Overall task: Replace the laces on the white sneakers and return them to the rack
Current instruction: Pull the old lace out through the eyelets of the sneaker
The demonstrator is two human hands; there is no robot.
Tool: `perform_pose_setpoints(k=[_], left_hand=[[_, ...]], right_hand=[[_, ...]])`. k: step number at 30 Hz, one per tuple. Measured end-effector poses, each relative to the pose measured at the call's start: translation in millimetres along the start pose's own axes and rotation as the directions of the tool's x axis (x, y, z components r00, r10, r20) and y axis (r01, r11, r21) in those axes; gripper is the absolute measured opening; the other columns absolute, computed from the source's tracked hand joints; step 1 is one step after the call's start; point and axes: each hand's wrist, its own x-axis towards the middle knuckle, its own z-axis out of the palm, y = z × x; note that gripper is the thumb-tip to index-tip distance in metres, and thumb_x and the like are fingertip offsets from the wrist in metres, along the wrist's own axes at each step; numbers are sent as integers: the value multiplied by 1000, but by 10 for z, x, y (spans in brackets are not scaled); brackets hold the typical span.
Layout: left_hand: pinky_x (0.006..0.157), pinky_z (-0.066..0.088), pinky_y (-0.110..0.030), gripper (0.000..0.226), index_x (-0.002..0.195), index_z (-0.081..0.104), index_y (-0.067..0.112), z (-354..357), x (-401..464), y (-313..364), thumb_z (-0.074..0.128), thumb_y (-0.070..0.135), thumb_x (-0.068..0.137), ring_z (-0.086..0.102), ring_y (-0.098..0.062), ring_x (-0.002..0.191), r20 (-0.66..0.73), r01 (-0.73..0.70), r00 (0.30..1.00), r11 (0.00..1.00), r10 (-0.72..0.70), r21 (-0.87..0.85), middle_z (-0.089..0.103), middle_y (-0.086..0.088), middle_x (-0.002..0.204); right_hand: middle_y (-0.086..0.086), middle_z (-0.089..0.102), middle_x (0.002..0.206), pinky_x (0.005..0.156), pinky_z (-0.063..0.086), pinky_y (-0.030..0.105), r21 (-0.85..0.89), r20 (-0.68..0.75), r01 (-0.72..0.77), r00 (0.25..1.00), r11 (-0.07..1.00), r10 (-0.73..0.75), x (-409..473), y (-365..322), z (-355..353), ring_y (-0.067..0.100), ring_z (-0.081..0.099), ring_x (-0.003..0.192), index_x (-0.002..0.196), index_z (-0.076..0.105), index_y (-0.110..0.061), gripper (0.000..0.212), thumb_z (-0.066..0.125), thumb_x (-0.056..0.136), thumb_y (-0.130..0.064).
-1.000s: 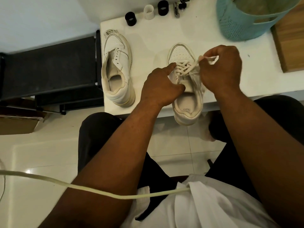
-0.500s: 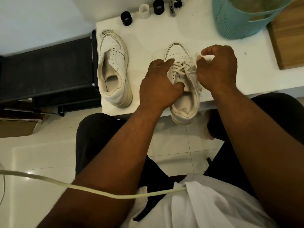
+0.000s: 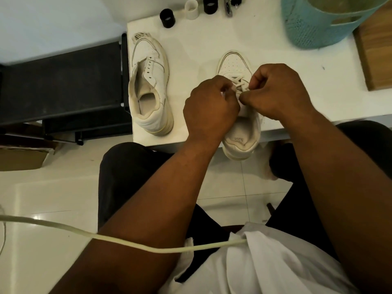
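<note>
My left hand (image 3: pixel 209 107): my fingers are curled tight and pinch a bit of the lace (image 3: pixel 240 82) on the left side of the shoe.
My right hand (image 3: pixel 277 90): my fingers are curled too, and they pinch the lace on the right side, thumb down by the tongue.
Shoe I work on (image 3: pixel 241 132): it sits at the near edge of the tabletop (image 3: pixel 191 49), toe pointing away from me, and its heel sticks out past the edge over the floor.
Other shoe (image 3: pixel 149 85): it lies by the left edge of the tabletop, well apart from my hands, with no lace in its holes that I can see.
How the lace feels, I think: thin, soft and floppy, so I should hold it close to the tip or it bends away from the hole.
How the shoe feels, I think: light, with a soft top and a stiff sole. I would hold it by the sides or the heel. It could tip off the edge if I pull hard.
What I cannot see: my hands hide most of the holes and the lace ends, so I cannot tell how far up the lacing goes.
Cut off: the blue basket (image 3: pixel 314 24) at the far right corner.
Rack: I am not sure which thing is it.
</note>
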Motion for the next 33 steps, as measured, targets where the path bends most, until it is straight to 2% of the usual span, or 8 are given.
perform_pose_setpoints(k=[4,8,16,19,23,25,29,33], left_hand=[[76,49,-28,11,96,71,28,-17,43,-34,63,32,89,64,-10,91,38,-29,999,999,30,-35,71,11,96],[93,49,-35,46,118,73,24,9,14,-47,56,33,76,63,-22,108,173,-166,971,986,163,3,69,0,118],[75,44,-29,8,92,72,23,81,-2,-65,65,27,90,62,-19,91,-7,-108,994,990,109,89,69,3,98],[78,41,-15,6,90,68,24,68,44,-19,63,23,93,59,-9,94,-34,57,998,994,-61,-88,65,10,96],[91,53,-34,9,86,68,21,33,198,-94,64,19,95,64,-11,91,32,384,910,810,-414,-444,69,10,88],[91,50,-28,7,93,67,23,-14,197,-102,67,19,87,62,-7,97,41,280,958,886,-285,-369,67,13,95],[99,42,-29,49,118,67,23,29,94,-109,62,38,71,57,-16,116,166,-167,971,984,175,-60,64,5,121],[91,47,-35,34,105,77,26,80,61,-124,56,39,82,60,-24,111,146,-144,982,977,121,159,68,3,118]], right_hand=[[-2,69,71,74,62,43,102,23,-41,999,994,39,8,0,-10,20,70,72,73,68,-19,16,78,62,-25],[-7,64,62,71,60,38,174,-20,-15,1000,985,18,24,26,-8,15,64,63,66,66,-20,12,76,59,-20],[-3,63,61,60,49,28,271,-14,-1,1000,963,5,7,30,-6,10,55,55,70,69,-16,16,79,59,-22],[-4,62,60,57,47,26,270,-34,-16,999,963,26,21,33,-11,10,54,53,65,66,-19,13,78,63,-15],[-2,63,61,59,50,29,311,-21,-33,999,950,42,29,45,-2,12,57,57,64,66,-16,14,80,64,-14],[-3,62,60,59,50,29,331,-16,-35,999,943,42,29,43,8,12,57,58,63,65,-16,13,79,63,-13],[-6,59,57,56,46,25,334,-36,-14,999,943,28,20,37,22,7,52,54,63,65,-16,12,76,63,-11],[-3,62,61,58,48,27,330,-33,-4,999,944,15,18,41,34,9,54,57,65,67,-15,11,78,63,-12]])
